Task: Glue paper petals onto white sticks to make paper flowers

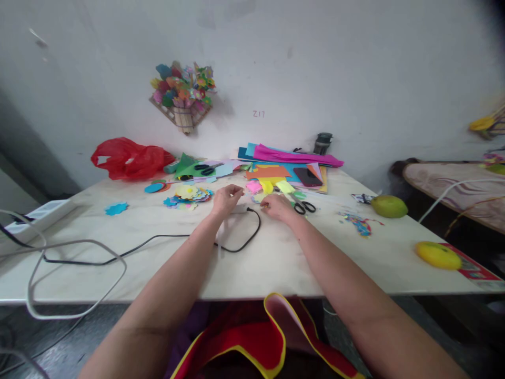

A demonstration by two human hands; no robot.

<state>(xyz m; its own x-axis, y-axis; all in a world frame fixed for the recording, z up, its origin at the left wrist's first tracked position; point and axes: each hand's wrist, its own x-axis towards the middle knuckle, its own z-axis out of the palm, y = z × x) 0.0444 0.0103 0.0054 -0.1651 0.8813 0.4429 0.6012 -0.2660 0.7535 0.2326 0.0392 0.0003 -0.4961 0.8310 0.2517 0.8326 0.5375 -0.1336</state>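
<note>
Both my hands rest over the middle of the white table, a short gap apart. My left hand [228, 199] is closed in a pinch beside a pile of flower-shaped paper pieces [190, 193]; what its fingertips hold is too small to name. My right hand [278, 207] has its fingers curled together near the black scissors [303, 206], and its fingertips hide whatever they grip. Pink, yellow and pale green paper scraps [267, 187] lie just beyond the hands. A black cable [252, 238] loops on the tabletop between my forearms.
A red plastic bag [130, 158], stacked coloured sheets [295, 156] and a phone [307, 177] lie along the wall. On the right are a green fruit [389, 206] and a yellow fruit [438, 255]. A power strip [43, 213] with tangled cables occupies the left.
</note>
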